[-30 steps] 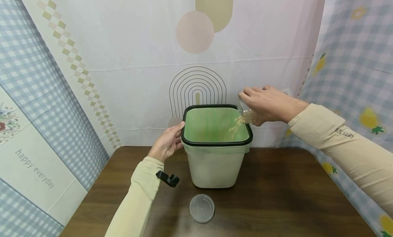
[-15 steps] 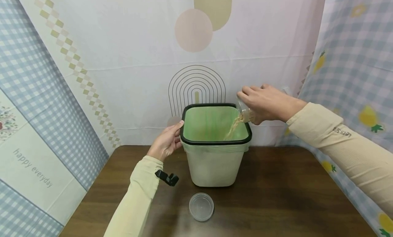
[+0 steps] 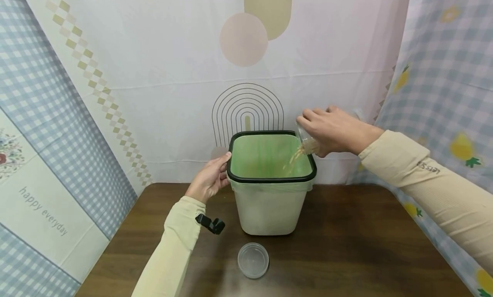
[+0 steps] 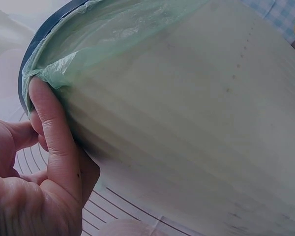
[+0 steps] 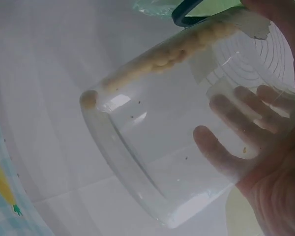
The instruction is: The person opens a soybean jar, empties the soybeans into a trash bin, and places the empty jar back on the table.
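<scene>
A pale trash bin (image 3: 269, 209) with a black rim stands on the table, lined with a green plastic bag (image 4: 123, 32). At its left side, my left hand (image 3: 209, 177) grips the rim, thumb on top and fingers below. My right hand (image 3: 339, 130) holds a clear plastic jar (image 5: 152, 147), tilted mouth-down over the bin's right side. Small tan rounded pieces (image 5: 172, 56) lie along the jar's lower wall in the right wrist view. From its mouth a thin stream of them (image 3: 295, 156) falls into the bin, whose bottom is hidden.
A clear round lid (image 3: 253, 260) lies on the brown wooden table (image 3: 346, 245) in front of the bin. Close behind the bin hangs a printed white cloth (image 3: 173, 117). Checked blue cloths (image 3: 443, 53) hang at both sides.
Tan pieces keep falling from the jar, and the stream is sparser than half a second ago. Both hands stay nearly where they were.
</scene>
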Motion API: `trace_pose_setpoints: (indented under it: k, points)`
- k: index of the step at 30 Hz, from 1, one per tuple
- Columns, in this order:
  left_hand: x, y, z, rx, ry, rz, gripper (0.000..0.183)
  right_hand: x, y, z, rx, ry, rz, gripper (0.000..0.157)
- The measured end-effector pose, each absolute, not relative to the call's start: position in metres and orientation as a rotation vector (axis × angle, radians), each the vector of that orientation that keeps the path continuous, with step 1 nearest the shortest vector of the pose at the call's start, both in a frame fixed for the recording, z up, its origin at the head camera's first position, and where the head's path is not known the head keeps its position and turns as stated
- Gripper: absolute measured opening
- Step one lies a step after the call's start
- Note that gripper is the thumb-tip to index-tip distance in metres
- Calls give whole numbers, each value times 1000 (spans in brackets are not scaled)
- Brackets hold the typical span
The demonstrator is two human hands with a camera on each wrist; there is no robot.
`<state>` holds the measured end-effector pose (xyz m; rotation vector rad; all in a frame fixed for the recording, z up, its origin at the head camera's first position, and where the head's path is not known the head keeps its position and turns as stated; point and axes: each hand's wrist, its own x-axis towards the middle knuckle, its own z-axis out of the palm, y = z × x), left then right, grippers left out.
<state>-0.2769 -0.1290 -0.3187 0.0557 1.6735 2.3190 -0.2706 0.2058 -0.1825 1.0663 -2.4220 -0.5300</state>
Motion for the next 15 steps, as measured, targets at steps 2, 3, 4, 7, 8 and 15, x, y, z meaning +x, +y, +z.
trace_pose_setpoints:
  k: [2,3,4,7,8,15]
  points:
    - [-277,-130,-319,48,1677,2318,29,-271,205,-182,1070,-2414,-534,66]
    - [-276,-130,-319,46,1676,2318,29,-271,204,-182,1069,-2413,-539,66]
    - [-276,-130,-319,46,1674,2319,29,-270,204,-182,1067,-2412,-545,66]
    - [-277,-130,-319,50,1664,2324,30,-269,204,-181,1057,-2411,-567,68]
    - [-277,-130,-319,51,1663,2325,30,-269,203,-180,1056,-2409,-570,68]
    - [-278,-130,-319,40,1676,2313,31,-268,203,-180,1071,-2376,-597,70]
